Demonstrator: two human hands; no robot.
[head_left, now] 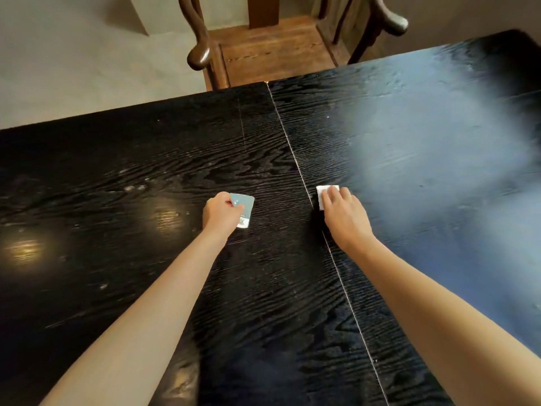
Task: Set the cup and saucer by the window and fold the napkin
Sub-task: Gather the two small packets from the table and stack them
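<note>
A small white folded napkin lies on the black table just right of its centre seam. My right hand rests on top of it with fingers laid over it, covering most of the napkin. Left of the seam, my left hand pinches a small blue-green packet with a white end, holding it just above or on the tabletop. No cup or saucer is in view.
A dark wooden armchair stands at the table's far edge. Its armrests curve toward the table. Pale floor lies at the far left. Window light glares on the right half of the table.
</note>
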